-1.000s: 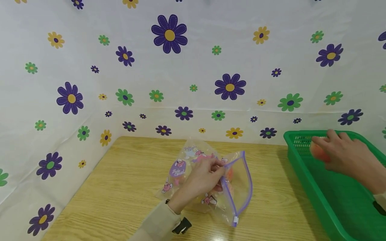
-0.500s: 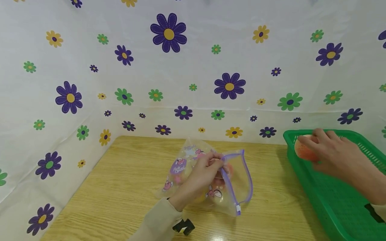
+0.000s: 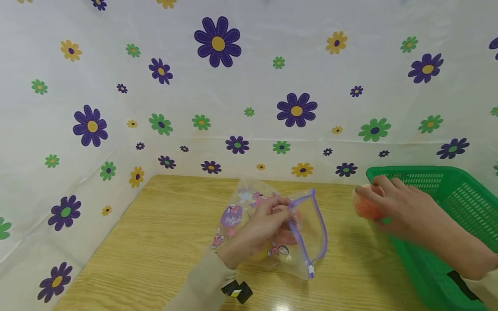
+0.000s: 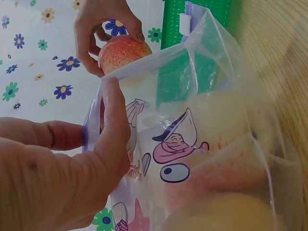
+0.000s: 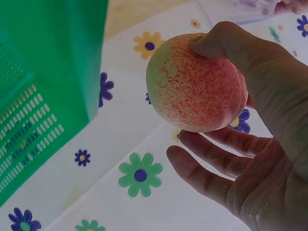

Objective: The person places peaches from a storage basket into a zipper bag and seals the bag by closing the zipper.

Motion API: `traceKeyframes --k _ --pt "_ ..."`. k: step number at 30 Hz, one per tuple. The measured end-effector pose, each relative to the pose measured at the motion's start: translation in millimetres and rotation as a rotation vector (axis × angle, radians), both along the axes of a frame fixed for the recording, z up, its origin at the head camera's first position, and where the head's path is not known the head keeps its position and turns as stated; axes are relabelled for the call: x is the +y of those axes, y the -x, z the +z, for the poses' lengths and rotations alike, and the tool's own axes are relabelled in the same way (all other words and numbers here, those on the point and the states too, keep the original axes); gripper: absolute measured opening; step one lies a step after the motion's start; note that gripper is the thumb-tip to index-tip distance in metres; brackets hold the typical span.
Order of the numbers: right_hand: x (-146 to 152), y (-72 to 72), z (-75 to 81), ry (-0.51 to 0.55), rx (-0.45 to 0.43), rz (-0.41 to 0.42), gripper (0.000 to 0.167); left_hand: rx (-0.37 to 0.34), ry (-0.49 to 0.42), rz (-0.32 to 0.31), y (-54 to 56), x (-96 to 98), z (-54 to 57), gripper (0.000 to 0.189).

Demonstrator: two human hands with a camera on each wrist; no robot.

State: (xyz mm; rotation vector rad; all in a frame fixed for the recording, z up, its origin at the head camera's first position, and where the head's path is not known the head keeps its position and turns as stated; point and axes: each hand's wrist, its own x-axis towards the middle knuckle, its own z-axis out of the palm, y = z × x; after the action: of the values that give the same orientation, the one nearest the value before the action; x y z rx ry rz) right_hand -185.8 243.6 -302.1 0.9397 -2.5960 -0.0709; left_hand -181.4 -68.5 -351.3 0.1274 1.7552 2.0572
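A clear zip bag (image 3: 249, 198) printed with cartoon figures lies on the table, its purple-edged mouth spread toward the right. Several round fruits (image 4: 221, 211) show through its plastic. My left hand (image 3: 262, 226) pinches the bag's rim between thumb and fingers, as the left wrist view also shows. In my right hand (image 3: 408, 211) is a red-and-yellow peach (image 5: 197, 82), gripped between the thumb and fingertips. The peach is in the air between the green basket and the bag's mouth.
A green plastic basket (image 3: 400, 250) with slotted walls stands on the right of the wooden table (image 3: 163, 224). White cloth (image 3: 175, 103) printed with flowers hangs behind and along the left. A small black object (image 3: 237, 291) is by the left cuff.
My right hand has carried the peach left, from over the basket out past its near wall toward the bag. The left hand stays on the rim; the bag's mouth has shifted slightly.
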Motion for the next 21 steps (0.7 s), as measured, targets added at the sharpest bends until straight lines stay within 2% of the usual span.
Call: traceKeyframes --k 4,8,11,18,21 --pt "-13.3 -3.4 -3.2 0.02 -0.04 0.017 0.079 -0.044 -0.054 -0.034 0.4 -2.4 0.1 0.027" --pt "-26.6 -5.8 -6.9 0.023 -0.064 0.038 0.078 -0.058 -0.072 -0.05 0.8 -3.7 0.6 0.032" --pt "-35.3 -6.7 -9.9 0.015 -0.071 0.058 0.077 -0.074 -0.072 -0.05 0.9 -4.2 0.5 0.034" --pt "-52.5 -4.5 -15.2 -0.013 -0.038 0.167 0.074 -0.099 -0.065 -0.028 0.9 -4.9 -1.0 0.036" --pt "-60.7 -3.6 -16.3 -0.02 -0.071 0.191 0.075 -0.104 -0.07 -0.031 1.7 -5.0 -1.8 0.035"
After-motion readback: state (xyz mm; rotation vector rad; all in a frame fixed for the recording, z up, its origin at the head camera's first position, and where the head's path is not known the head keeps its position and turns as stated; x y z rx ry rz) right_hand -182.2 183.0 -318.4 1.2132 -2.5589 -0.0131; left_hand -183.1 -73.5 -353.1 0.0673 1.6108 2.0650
